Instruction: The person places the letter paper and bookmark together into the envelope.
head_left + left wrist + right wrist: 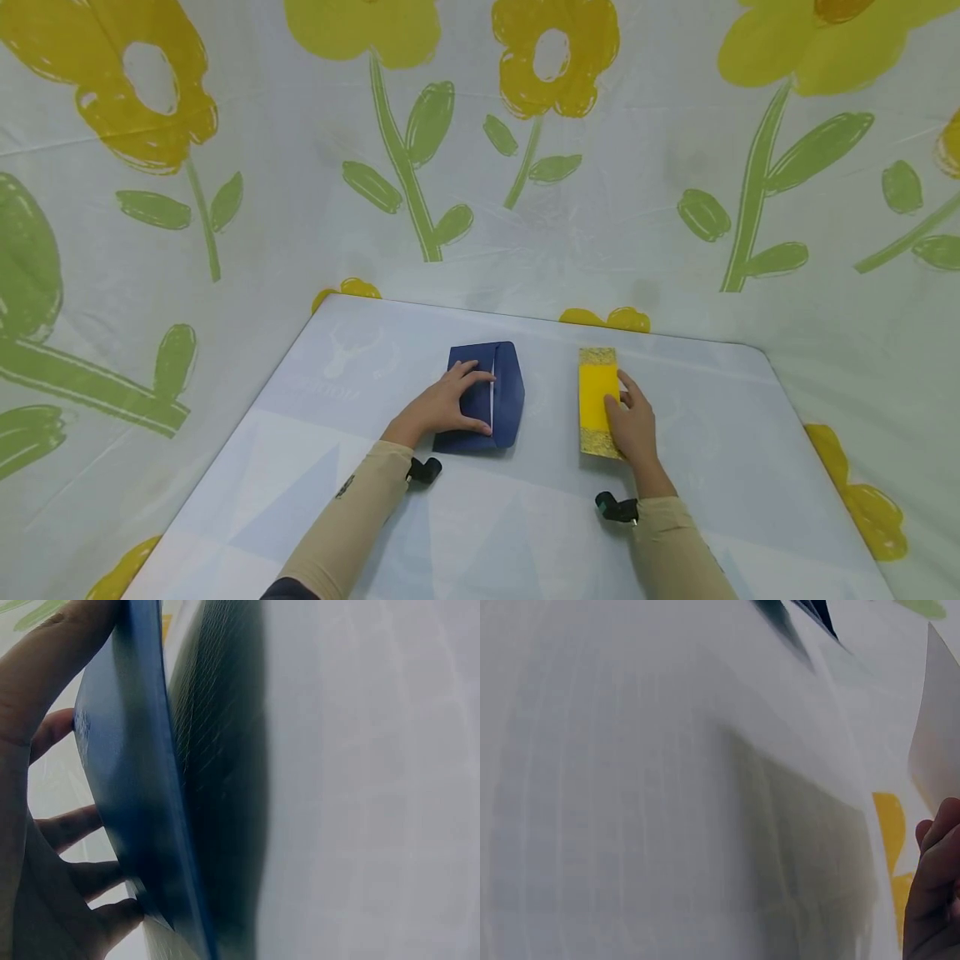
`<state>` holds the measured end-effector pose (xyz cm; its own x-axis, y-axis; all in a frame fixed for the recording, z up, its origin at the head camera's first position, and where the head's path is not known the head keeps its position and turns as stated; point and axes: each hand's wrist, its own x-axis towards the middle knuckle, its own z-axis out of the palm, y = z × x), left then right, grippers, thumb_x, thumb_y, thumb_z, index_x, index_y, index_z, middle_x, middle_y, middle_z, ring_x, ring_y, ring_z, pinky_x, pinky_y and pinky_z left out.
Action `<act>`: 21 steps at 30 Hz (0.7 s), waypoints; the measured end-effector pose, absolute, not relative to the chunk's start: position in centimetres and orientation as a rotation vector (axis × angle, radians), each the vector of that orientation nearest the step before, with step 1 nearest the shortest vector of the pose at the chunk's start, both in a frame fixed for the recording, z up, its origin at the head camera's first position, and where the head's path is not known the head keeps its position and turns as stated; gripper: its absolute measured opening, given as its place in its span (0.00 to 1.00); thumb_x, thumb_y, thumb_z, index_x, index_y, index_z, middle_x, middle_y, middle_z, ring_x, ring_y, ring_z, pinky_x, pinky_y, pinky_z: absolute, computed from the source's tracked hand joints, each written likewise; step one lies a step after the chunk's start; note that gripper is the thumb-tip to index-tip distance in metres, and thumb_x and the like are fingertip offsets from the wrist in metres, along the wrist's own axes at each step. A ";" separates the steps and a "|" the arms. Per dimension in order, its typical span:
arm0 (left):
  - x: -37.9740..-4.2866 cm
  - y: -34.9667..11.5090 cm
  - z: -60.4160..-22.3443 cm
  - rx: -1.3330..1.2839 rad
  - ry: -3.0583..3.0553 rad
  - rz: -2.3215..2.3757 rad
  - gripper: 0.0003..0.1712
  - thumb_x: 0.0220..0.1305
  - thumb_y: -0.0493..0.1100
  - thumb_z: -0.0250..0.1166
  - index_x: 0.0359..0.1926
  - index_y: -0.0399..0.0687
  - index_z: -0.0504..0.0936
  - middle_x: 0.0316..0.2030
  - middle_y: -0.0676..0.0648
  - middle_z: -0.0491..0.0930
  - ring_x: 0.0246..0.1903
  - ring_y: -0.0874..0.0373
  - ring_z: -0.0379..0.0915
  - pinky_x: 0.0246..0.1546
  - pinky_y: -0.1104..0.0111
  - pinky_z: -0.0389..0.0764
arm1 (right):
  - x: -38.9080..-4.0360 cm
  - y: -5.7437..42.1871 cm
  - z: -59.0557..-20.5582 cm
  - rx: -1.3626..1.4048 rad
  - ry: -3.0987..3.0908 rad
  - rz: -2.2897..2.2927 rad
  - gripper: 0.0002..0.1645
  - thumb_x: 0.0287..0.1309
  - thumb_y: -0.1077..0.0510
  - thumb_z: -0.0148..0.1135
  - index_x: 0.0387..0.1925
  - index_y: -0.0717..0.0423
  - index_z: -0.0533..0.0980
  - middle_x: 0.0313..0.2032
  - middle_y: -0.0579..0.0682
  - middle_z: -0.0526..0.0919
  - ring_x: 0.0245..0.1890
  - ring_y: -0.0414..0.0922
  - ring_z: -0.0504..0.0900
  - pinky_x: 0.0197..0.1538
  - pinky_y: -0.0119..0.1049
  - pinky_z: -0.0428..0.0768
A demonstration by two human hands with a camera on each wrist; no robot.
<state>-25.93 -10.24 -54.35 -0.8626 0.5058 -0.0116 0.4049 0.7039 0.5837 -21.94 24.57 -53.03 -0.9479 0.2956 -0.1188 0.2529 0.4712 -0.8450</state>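
at the envelope: the left hand [438, 407] grips the blue envelope [476, 407], thumb and forefinger spread, tips near its mouth; the left wrist view shows several fingertips against one edge
at the card: the right hand [636, 419] pinches the yellow card [597, 393] by its right edge, thumb on the yellow face, the other fingers partly hidden
envelope: left of the card and apart from it, flap [511, 392] folded back toward the card, a white strip [492, 398] showing at the mouth; whether it lies wholly on the table i cannot tell
card: speckled gold at both ends; the right wrist view shows its pale side, and the shadow suggests it is held off the table
step in hand: by my judgement, handling both at once, the mouth accessible and the card outside it
next move: bringing the two together would call for a steady envelope, a flap out of the way and a card squared to the mouth
cuffs: tan sleeves [352, 517], a small black camera [426, 470] at each
table: pale [525, 533], faintly patterned with triangles
cloth: white [277, 242], printed with yellow flowers [517, 50], beyond the table
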 end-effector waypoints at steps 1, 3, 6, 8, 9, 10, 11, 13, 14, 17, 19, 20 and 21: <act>-25.9 -10.2 -54.3 0.743 2.739 0.879 0.55 0.42 0.76 0.75 0.72 0.76 0.65 0.79 0.46 0.50 0.79 0.41 0.38 0.68 0.38 0.62 | -22.0 24.3 -53.0 -0.492 -2.660 1.514 0.37 0.75 0.53 0.49 0.80 0.44 0.53 0.70 0.66 0.67 0.71 0.63 0.63 0.71 0.64 0.62; -25.9 -10.2 -54.3 0.748 2.741 0.883 0.55 0.42 0.76 0.76 0.72 0.76 0.65 0.79 0.45 0.50 0.79 0.40 0.38 0.68 0.37 0.62 | -22.2 23.9 -52.9 -0.482 -2.663 1.518 0.37 0.75 0.53 0.49 0.80 0.44 0.54 0.69 0.65 0.68 0.71 0.62 0.64 0.71 0.63 0.62; -25.9 -10.2 -54.3 0.752 2.745 0.883 0.55 0.42 0.76 0.76 0.72 0.75 0.65 0.79 0.45 0.51 0.79 0.39 0.38 0.67 0.37 0.62 | -22.4 23.2 -52.8 -0.449 -2.664 1.523 0.37 0.74 0.53 0.50 0.80 0.44 0.54 0.68 0.65 0.69 0.71 0.62 0.64 0.71 0.62 0.62; -25.9 -10.2 -54.3 0.751 2.745 0.886 0.55 0.42 0.76 0.76 0.72 0.75 0.66 0.79 0.45 0.51 0.79 0.39 0.38 0.67 0.37 0.62 | -22.6 22.6 -52.8 -0.417 -2.663 1.528 0.37 0.74 0.54 0.50 0.80 0.45 0.55 0.68 0.65 0.70 0.71 0.62 0.63 0.72 0.62 0.61; -25.9 -10.2 -54.3 0.751 2.744 0.885 0.55 0.42 0.76 0.76 0.72 0.75 0.65 0.79 0.45 0.50 0.79 0.39 0.38 0.67 0.37 0.62 | -22.6 22.4 -52.8 -0.401 -2.666 1.527 0.36 0.74 0.54 0.51 0.80 0.45 0.56 0.67 0.65 0.70 0.71 0.61 0.64 0.72 0.62 0.61; -25.9 -10.2 -54.3 0.752 2.743 0.884 0.55 0.42 0.76 0.76 0.72 0.75 0.65 0.79 0.44 0.50 0.79 0.39 0.38 0.67 0.37 0.62 | -22.7 22.1 -52.9 -0.383 -2.670 1.523 0.36 0.74 0.54 0.51 0.80 0.45 0.56 0.67 0.65 0.70 0.71 0.61 0.64 0.72 0.62 0.61; -25.9 -10.3 -54.3 0.751 2.743 0.882 0.55 0.42 0.76 0.75 0.72 0.75 0.65 0.79 0.44 0.50 0.79 0.38 0.38 0.67 0.37 0.62 | -22.8 21.9 -52.9 -0.370 -2.671 1.522 0.36 0.74 0.54 0.51 0.79 0.45 0.56 0.67 0.65 0.71 0.70 0.61 0.65 0.72 0.62 0.61; -25.9 -10.3 -54.3 0.754 2.740 0.885 0.55 0.42 0.76 0.75 0.72 0.74 0.65 0.79 0.44 0.50 0.79 0.38 0.38 0.67 0.37 0.61 | -23.0 21.5 -53.0 -0.342 -2.677 1.517 0.36 0.73 0.54 0.51 0.79 0.45 0.56 0.65 0.65 0.73 0.69 0.60 0.66 0.72 0.61 0.62; -25.9 -10.3 -54.3 0.753 2.739 0.887 0.56 0.42 0.76 0.75 0.72 0.74 0.65 0.79 0.44 0.50 0.79 0.38 0.38 0.67 0.37 0.62 | -23.0 21.3 -53.1 -0.330 -2.682 1.516 0.36 0.73 0.54 0.51 0.79 0.45 0.57 0.64 0.65 0.74 0.68 0.60 0.67 0.72 0.61 0.62; -25.9 -10.2 -54.3 0.751 2.742 0.889 0.55 0.42 0.76 0.76 0.72 0.75 0.65 0.79 0.45 0.51 0.79 0.38 0.38 0.67 0.37 0.62 | -23.2 20.7 -53.3 -0.310 -2.690 1.513 0.36 0.73 0.54 0.52 0.79 0.44 0.57 0.63 0.63 0.75 0.66 0.59 0.68 0.71 0.61 0.63; -25.9 -10.2 -54.3 0.747 2.744 0.890 0.55 0.42 0.76 0.76 0.72 0.75 0.66 0.79 0.45 0.51 0.79 0.39 0.38 0.68 0.37 0.61 | -23.2 20.4 -53.4 -0.307 -2.692 1.515 0.36 0.73 0.54 0.53 0.79 0.44 0.58 0.63 0.63 0.75 0.66 0.58 0.69 0.71 0.61 0.63; -25.9 -10.2 -54.3 0.743 2.745 0.886 0.55 0.42 0.76 0.76 0.72 0.75 0.66 0.79 0.45 0.50 0.79 0.39 0.38 0.68 0.37 0.61 | -23.2 20.2 -53.4 -0.305 -2.693 1.515 0.36 0.73 0.54 0.53 0.79 0.44 0.57 0.63 0.63 0.75 0.65 0.59 0.69 0.71 0.61 0.63; -26.0 -10.1 -54.3 0.740 2.745 0.883 0.55 0.43 0.75 0.76 0.72 0.75 0.65 0.79 0.45 0.50 0.79 0.39 0.39 0.68 0.37 0.61 | -23.2 20.1 -53.4 -0.303 -2.693 1.515 0.36 0.73 0.54 0.53 0.79 0.44 0.57 0.63 0.63 0.75 0.65 0.59 0.69 0.70 0.61 0.64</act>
<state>-25.95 -10.14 -54.27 -0.8637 0.5040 -0.0044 0.4069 0.7024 0.5840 -23.23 20.07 -53.37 -0.9803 0.1872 -0.0636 0.1516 0.5047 -0.8499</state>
